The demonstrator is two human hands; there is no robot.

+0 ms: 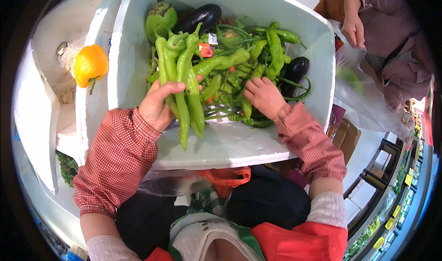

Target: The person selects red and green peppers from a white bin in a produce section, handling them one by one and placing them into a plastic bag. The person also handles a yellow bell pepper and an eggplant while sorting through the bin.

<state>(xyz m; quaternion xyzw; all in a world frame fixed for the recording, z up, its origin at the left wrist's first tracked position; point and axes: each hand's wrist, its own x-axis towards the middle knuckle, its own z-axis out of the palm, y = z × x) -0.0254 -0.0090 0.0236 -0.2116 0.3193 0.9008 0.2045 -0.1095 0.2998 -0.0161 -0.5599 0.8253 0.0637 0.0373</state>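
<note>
My left hand (159, 104) grips a bunch of several long green peppers (183, 71) above the left part of a white foam box (221, 147). Inside the box, my right hand (263, 95) has its fingers on another green pepper (247, 105), partly hidden by the hand. More green peppers (228, 61) fill the box around it. A round green eggplant (161, 21) and a dark purple eggplant (200, 19) lie at the far left. Another dark eggplant (295, 74) rests right of my right hand, beside a curled thin green bean or pepper (305, 90).
A yellow bell pepper (91, 66) sits on the rim of a neighbouring foam box (86, 116) at left. Another person's hand (354, 30) is at upper right, by a clear plastic bag (366, 88). A red plastic bag (228, 178) lies below the box. Produce shelves (397, 199) line the right.
</note>
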